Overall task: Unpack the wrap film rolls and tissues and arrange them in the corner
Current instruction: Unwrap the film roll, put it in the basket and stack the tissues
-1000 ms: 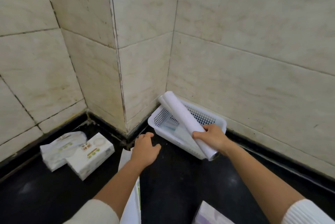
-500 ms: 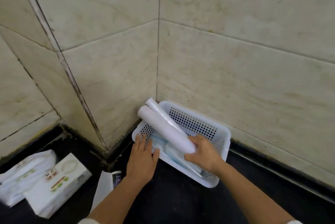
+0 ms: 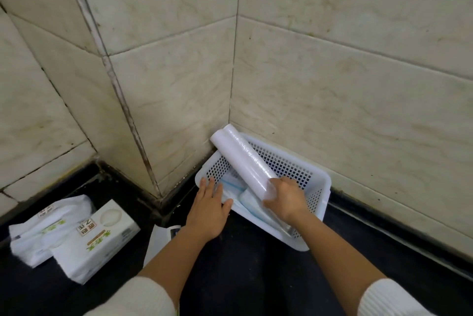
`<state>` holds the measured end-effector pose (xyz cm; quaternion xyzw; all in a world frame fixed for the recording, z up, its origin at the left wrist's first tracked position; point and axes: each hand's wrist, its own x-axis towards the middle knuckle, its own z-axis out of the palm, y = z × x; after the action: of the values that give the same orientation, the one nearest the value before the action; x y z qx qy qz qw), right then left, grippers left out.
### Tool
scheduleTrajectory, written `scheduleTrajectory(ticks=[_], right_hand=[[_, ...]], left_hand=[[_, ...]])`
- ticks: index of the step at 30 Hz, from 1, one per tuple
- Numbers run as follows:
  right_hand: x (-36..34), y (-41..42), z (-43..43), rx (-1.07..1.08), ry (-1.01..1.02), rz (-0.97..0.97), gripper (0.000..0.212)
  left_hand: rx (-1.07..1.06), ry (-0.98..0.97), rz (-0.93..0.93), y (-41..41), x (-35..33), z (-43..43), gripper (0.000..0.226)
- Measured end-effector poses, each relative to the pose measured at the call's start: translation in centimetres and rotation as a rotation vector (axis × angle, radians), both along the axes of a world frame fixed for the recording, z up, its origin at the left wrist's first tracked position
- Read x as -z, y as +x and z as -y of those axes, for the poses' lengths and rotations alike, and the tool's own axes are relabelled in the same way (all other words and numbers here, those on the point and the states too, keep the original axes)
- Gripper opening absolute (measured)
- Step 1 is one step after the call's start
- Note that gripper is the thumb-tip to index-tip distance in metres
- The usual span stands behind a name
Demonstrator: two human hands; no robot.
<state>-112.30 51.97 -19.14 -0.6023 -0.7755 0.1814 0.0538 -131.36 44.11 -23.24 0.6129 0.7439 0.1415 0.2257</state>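
A white perforated plastic basket point(image 3: 311, 171) sits on the black floor in the corner of the tiled walls. Two white wrap film rolls point(image 3: 239, 159) lean side by side from the basket's inside up over its far left corner. My right hand point(image 3: 285, 198) is shut on their lower ends inside the basket. My left hand point(image 3: 208, 209) lies flat with spread fingers on the basket's near left rim. Flat blue-and-white packs point(image 3: 249, 200) lie in the basket's bottom. Two white tissue packs point(image 3: 74, 235) lie on the floor at the left.
A white sheet of packaging point(image 3: 160, 239) lies on the floor under my left forearm. Cream tiled walls enclose the corner, with a protruding wall edge point(image 3: 120, 95) to the left of the basket. Black skirting runs along the walls' foot.
The view has moved closer to the corner. My right hand has lowered the rolls into the basket, their tops tipped toward the corner. My left hand moved from the floor to the basket's rim.
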Motion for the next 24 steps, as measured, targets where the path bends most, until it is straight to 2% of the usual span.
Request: scheduleTrajectory(ticks=[2,6,12,15,17,20,22,24], right_hand=[[-1.4,-0.8,0.8,-0.010,0.024,-0.029,0.050],[-4.1,-3.9,2.9,-0.102,0.079,-0.144,0.047],[-4.8,-12.9,8.1,-0.235,0.037,-0.296,0.037],[-3.7,-17.8,11.2,-0.325,-0.059,-0.315,0.027],[-2.7,-20.5,13.3,-0.365,-0.136,-0.319,0.029],[-0.5,-23.5,15.8,-0.435,-0.207,-0.279,0.044],[0.8,-24.8,16.9,-0.461,-0.248,-0.227,0.059],[2.0,-25.6,17.4,-0.480,-0.287,-0.182,0.065]], left_hand=[[0.003,0.032,0.049,-0.9,-0.8,0.6,0.063],[-0.115,0.235,0.125,-4.0,-2.7,3.5,0.051],[-0.352,0.458,0.050,-11.0,-5.0,10.8,0.029],[-0.441,0.447,0.005,-15.1,-4.5,14.8,0.028],[-0.499,0.420,-0.022,-17.8,-3.6,17.3,0.027],[-0.601,0.303,-0.057,-21.3,-1.9,20.3,0.032],[-0.649,0.212,-0.071,-23.2,-0.8,21.4,0.042],[-0.678,0.127,-0.085,-24.6,0.1,22.0,0.050]])
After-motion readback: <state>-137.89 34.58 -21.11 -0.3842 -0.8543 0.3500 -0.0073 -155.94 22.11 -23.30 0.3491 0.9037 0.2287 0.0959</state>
